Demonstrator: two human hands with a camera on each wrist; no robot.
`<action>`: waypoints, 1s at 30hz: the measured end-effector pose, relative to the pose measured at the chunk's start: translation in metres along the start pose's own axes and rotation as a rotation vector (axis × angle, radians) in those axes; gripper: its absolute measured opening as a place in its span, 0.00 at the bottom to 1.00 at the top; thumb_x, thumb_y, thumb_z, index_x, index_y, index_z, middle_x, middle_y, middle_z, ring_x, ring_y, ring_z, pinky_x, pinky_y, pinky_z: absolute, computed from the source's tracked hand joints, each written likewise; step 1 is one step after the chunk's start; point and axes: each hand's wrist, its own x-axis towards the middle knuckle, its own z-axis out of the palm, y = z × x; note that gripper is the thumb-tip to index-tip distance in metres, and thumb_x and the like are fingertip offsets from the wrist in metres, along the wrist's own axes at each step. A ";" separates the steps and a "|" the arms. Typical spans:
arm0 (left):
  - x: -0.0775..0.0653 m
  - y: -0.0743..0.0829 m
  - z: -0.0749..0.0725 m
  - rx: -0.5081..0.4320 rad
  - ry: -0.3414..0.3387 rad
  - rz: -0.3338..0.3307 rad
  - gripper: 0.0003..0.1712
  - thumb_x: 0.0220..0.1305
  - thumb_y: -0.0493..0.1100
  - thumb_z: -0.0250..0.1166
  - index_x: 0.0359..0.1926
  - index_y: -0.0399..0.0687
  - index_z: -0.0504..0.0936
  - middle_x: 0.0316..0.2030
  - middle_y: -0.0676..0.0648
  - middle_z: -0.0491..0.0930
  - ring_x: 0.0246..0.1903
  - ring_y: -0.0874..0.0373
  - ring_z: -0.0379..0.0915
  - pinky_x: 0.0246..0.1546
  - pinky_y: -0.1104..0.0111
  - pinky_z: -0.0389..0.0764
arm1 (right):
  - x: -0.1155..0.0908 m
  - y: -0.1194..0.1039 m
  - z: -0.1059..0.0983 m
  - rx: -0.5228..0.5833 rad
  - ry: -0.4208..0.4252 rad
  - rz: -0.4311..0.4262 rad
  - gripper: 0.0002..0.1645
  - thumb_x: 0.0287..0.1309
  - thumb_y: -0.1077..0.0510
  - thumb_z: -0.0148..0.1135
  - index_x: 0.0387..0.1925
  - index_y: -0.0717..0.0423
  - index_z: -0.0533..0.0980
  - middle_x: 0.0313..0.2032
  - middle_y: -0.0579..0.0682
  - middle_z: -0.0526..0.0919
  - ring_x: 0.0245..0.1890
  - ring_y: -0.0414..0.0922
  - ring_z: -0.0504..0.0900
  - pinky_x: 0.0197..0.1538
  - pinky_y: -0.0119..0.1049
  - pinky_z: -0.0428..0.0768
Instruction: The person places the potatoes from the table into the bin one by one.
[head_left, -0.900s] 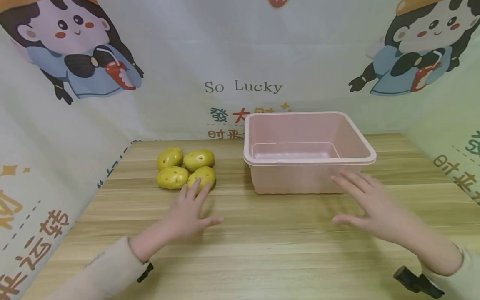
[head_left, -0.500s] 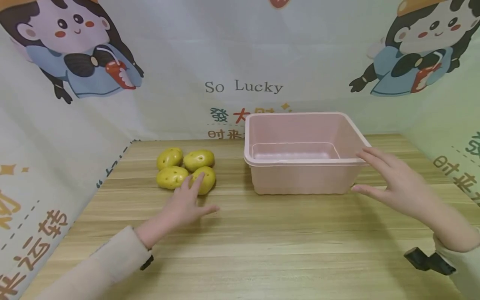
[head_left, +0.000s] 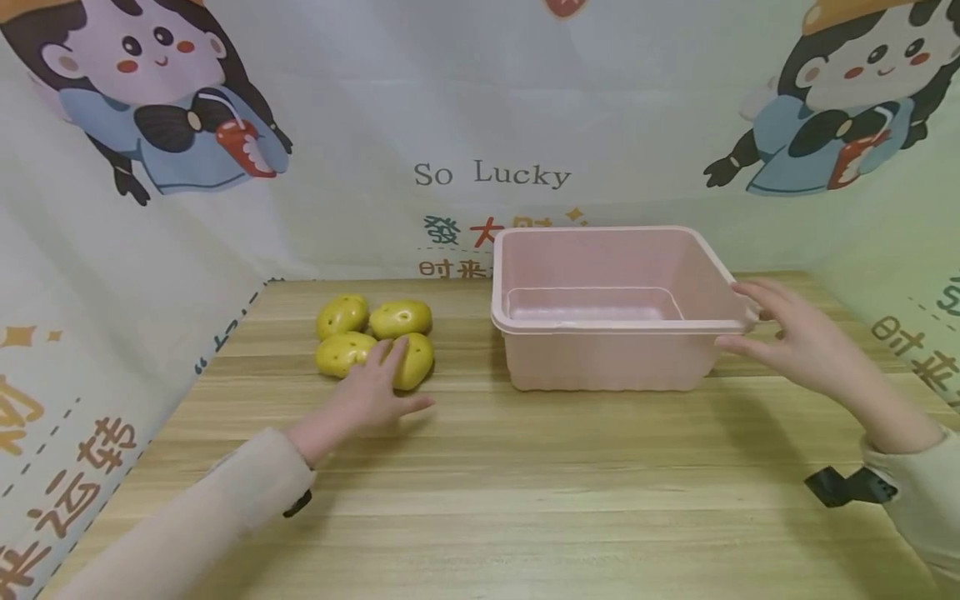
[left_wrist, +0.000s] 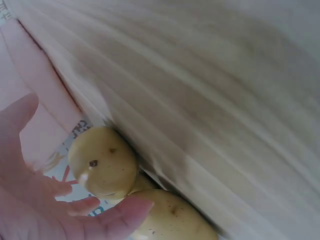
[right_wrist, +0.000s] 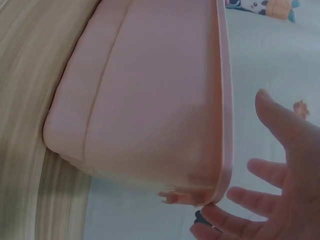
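Several yellow potatoes lie in a cluster on the table's left: a back-left potato (head_left: pixel 342 317), a back-right potato (head_left: pixel 401 318), a front-left potato (head_left: pixel 341 353) and a front-right potato (head_left: pixel 418 365). Over the front pair reaches my left hand (head_left: pixel 366 396), fingers spread and thumb held apart. In the left wrist view, one potato (left_wrist: pixel 102 162) shows beyond that hand's fingers; contact there is unclear. A pink plastic bin (head_left: pixel 600 360) stands right of centre. My right hand (head_left: pixel 806 346) is at its right rim, fingers extended; the right wrist view shows the fingertips close to the rim (right_wrist: pixel 226 125).
The wooden table (head_left: pixel 540 500) carries the bin and potatoes. Behind it hangs a printed cloth (head_left: pixel 360 117) with cartoon figures and lettering, which also lines both sides. A black strap device (head_left: pixel 847 486) sits at the right wrist.
My right hand has moved right and farther back, from before the bin's front to its right rim. The left hand has moved slightly forward over the potatoes. Bin and potatoes have stayed put.
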 end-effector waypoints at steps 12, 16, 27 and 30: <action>0.009 -0.006 0.006 -0.059 -0.007 0.022 0.53 0.55 0.61 0.61 0.71 0.47 0.42 0.68 0.33 0.39 0.57 0.22 0.50 0.52 0.37 0.63 | 0.009 0.022 0.009 0.228 -0.057 0.151 0.32 0.59 0.52 0.58 0.61 0.62 0.63 0.62 0.66 0.60 0.46 0.50 0.71 0.33 0.32 0.74; 0.014 -0.006 0.007 -0.060 -0.004 0.006 0.53 0.55 0.59 0.62 0.71 0.46 0.43 0.68 0.31 0.40 0.58 0.25 0.53 0.54 0.40 0.63 | 0.010 0.027 0.018 0.337 -0.002 0.165 0.30 0.58 0.54 0.59 0.59 0.63 0.64 0.64 0.58 0.58 0.39 0.32 0.68 0.34 0.22 0.72; 0.028 -0.006 0.004 -0.079 -0.036 -0.028 0.52 0.56 0.55 0.63 0.71 0.42 0.43 0.65 0.26 0.45 0.56 0.29 0.60 0.52 0.42 0.67 | 0.012 0.031 0.022 0.452 -0.048 0.260 0.41 0.61 0.51 0.56 0.68 0.60 0.50 0.45 0.34 0.67 0.37 0.26 0.70 0.36 0.29 0.73; 0.032 -0.007 0.004 -0.085 -0.042 -0.028 0.51 0.56 0.54 0.63 0.71 0.41 0.44 0.64 0.25 0.47 0.56 0.29 0.60 0.52 0.42 0.67 | 0.013 0.032 0.022 0.478 -0.064 0.250 0.41 0.61 0.52 0.55 0.68 0.60 0.49 0.47 0.37 0.66 0.38 0.28 0.69 0.35 0.29 0.75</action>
